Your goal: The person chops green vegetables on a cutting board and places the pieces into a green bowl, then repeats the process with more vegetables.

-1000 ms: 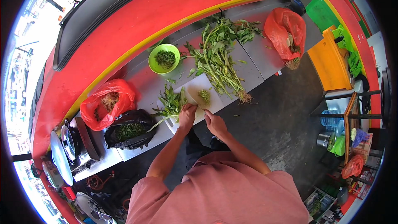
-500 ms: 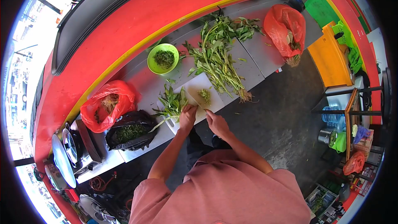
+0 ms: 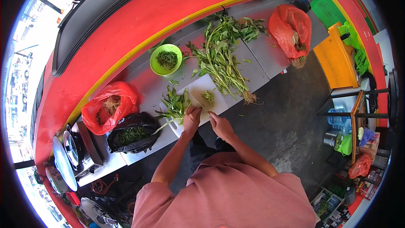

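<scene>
On a white cutting board (image 3: 219, 101), my left hand (image 3: 191, 119) is closed around the stems of leafy greens (image 3: 176, 104), whose leaves spread to its left. My right hand (image 3: 222, 126) grips a knife (image 3: 201, 103), its blade pointing up and left across the board beside my left fingers. A small heap of chopped stems (image 3: 208, 97) lies to the right of the blade. Beyond the board rests a big bunch of leafy stalks (image 3: 219, 57) with roots at its near end. A light green bowl (image 3: 156, 68) with chopped greens stands behind the board.
Left of the board are a black plastic bag (image 3: 144, 120) holding chopped greens and a red plastic bag (image 3: 90, 112) with roots. Another red bag (image 3: 287, 21) of rooted stalks sits at the counter's far right. A red wall (image 3: 126, 29) with a yellow edge runs behind the counter.
</scene>
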`<state>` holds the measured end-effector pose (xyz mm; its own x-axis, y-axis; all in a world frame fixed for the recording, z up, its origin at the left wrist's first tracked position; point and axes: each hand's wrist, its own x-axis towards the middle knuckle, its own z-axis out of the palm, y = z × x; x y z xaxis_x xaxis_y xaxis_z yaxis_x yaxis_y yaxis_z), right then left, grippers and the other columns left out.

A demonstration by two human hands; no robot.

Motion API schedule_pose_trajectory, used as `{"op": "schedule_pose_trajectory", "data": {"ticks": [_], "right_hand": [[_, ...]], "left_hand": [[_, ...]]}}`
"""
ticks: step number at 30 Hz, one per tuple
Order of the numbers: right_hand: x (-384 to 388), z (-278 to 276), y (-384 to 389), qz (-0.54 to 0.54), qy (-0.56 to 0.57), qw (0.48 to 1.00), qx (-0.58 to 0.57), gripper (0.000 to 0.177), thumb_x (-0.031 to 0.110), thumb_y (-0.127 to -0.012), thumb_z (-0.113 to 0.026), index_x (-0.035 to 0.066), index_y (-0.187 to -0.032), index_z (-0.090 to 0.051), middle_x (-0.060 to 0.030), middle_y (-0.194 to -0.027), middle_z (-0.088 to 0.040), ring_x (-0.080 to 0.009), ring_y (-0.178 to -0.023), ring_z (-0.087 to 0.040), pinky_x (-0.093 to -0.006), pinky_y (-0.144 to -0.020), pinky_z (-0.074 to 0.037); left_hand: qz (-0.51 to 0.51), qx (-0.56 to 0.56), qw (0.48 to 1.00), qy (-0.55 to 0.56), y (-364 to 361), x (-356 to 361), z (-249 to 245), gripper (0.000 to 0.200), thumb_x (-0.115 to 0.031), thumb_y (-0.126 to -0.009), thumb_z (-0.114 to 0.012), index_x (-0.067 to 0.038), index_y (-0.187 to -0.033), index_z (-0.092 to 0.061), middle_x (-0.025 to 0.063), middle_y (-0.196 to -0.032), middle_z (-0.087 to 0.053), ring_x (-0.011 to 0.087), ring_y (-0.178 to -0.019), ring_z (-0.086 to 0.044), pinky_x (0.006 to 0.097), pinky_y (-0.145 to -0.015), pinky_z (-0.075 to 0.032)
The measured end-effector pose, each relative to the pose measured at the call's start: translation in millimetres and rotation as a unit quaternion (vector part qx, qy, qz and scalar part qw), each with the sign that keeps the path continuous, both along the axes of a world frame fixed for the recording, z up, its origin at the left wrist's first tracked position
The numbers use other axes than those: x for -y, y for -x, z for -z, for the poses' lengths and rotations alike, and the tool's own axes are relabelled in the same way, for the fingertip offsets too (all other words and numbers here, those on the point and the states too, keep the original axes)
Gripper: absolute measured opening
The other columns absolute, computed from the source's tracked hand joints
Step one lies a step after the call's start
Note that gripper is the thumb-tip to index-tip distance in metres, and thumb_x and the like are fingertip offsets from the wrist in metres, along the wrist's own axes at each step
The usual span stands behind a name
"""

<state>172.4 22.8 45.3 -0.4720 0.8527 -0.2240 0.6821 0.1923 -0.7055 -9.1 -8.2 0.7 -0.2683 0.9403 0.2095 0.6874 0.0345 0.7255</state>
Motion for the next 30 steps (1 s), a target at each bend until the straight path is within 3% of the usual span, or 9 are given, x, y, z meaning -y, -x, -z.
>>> {"op": "schedule_pose_trajectory", "data": {"ticks": [6,19,24,30], "right_hand": [[7,9,-4,0.018,-0.043,0.998,-0.046,0.035,0.03,-0.102,-0.055,0.017,-0.134,-0.061,-0.0231,-0.074,-0.067,-0.045,-0.068,-0.066,-0.0544,-0.06,-0.053],[4,7,1,-0.001,-0.02,1.0,0.008,0.034,0.033,-0.104,-0.051,0.022,-0.135,-0.058,-0.0206,-0.08,-0.071,-0.0448,-0.074,-0.068,-0.0565,-0.066,-0.055],[-5,14,14,0.013,-0.055,0.998,-0.019,0.035,0.029,-0.102,-0.055,0.021,-0.135,-0.058,-0.0222,-0.078,-0.069,-0.0447,-0.072,-0.067,-0.0562,-0.062,-0.053],[1,4,4,0.003,-0.007,1.0,0.02,0.034,0.029,-0.102,-0.054,0.02,-0.135,-0.058,-0.022,-0.079,-0.07,-0.0441,-0.073,-0.068,-0.056,-0.064,-0.054]], "left_hand": [[0.007,-0.004,1.0,-0.011,0,1,-4,0.013,-0.004,-0.087,-0.07,-0.003,-0.099,-0.074,0.0136,-0.092,-0.066,0.0359,-0.089,-0.063,0.0447,-0.079,-0.051],[-0.02,0.012,1.0,-0.001,-1,-1,6,0.015,-0.003,-0.085,-0.07,-0.004,-0.099,-0.075,0.0118,-0.095,-0.066,0.0341,-0.093,-0.063,0.0435,-0.081,-0.052],[-0.006,-0.048,0.999,0.005,-2,2,-8,0.013,-0.005,-0.085,-0.071,-0.005,-0.098,-0.076,0.0102,-0.096,-0.068,0.0327,-0.093,-0.064,0.0426,-0.082,-0.053],[-0.036,-0.009,0.999,0.013,-1,-2,2,0.015,-0.003,-0.085,-0.07,-0.006,-0.098,-0.076,0.0083,-0.095,-0.067,0.0312,-0.092,-0.063,0.0412,-0.082,-0.053]]}}
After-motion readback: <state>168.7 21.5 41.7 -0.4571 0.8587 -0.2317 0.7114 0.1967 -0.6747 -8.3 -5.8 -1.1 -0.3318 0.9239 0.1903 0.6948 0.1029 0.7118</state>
